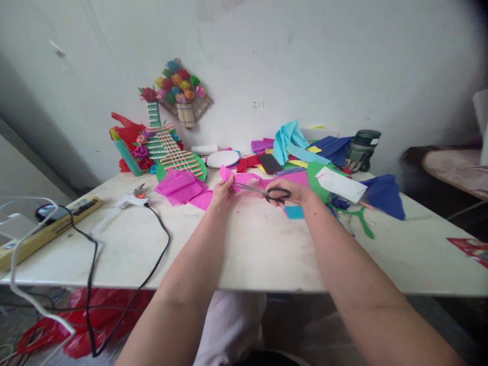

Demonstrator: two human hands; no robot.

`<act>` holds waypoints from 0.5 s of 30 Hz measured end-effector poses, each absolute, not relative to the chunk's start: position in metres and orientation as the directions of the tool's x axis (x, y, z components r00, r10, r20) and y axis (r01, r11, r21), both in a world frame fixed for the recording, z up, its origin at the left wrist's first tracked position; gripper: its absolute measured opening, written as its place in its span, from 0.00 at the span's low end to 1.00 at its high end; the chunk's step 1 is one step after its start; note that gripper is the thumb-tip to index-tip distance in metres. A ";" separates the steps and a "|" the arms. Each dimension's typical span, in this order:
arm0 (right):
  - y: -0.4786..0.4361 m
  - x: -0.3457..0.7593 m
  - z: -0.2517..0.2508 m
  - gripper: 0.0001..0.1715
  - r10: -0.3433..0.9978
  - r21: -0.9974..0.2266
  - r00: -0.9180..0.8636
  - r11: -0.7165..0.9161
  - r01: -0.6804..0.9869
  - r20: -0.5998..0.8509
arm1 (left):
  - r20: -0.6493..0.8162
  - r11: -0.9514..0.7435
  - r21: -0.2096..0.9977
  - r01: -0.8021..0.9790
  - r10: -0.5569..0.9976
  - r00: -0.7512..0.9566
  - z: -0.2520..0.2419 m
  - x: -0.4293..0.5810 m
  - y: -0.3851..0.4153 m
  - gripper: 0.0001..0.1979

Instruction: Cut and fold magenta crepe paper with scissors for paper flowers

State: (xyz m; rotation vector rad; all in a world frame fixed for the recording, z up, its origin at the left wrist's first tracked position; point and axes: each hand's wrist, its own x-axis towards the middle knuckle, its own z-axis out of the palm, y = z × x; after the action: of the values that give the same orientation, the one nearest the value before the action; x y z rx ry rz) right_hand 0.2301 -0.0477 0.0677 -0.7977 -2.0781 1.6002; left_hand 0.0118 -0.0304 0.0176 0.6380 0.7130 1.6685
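Over the middle of the table, my left hand (224, 193) is closed on a piece of pink crepe paper (227, 174), pinching it between thumb and fingers. Scissors (277, 193) with black handles sit in my right hand (293, 190), fingers wrapped round the grips. Their blades point left and reach the pink paper beside my left fingertips. Whether the blades are parted I cannot tell. Left of my left hand lies a larger crumpled sheet of pink crepe paper (182, 187). A blue paper piece (295, 212) rests just below my right hand.
At the back left stands a guitar-shaped paper craft (177, 152) with a flower bouquet craft (183, 89) above it. A glue gun (133, 198) and a power strip (82, 208) lie left. Coloured papers, a phone (270, 163) and a dark bottle (362, 151) line the back right.
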 end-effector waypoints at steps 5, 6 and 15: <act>-0.046 0.234 0.066 0.21 0.669 -0.898 -0.715 0.165 0.409 -0.203 | 0.072 -0.191 0.731 -0.655 0.976 -0.204 0.015 0.005 -0.025 0.07; -0.045 0.234 0.064 0.21 0.696 -0.878 -0.687 0.176 0.446 -0.210 | 0.073 -0.202 0.726 -0.658 0.973 -0.218 0.016 0.005 -0.024 0.07; -0.030 0.207 0.044 0.18 0.939 -0.278 -0.326 0.343 0.897 0.108 | 0.061 -0.227 0.700 -0.677 0.964 -0.260 0.024 0.008 -0.028 0.03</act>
State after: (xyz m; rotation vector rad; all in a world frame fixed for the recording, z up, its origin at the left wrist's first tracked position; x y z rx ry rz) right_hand 0.2067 -0.0301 0.0444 -1.6513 -2.3595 0.2442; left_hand 0.0085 -0.0277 0.0242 0.5980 0.6704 1.7520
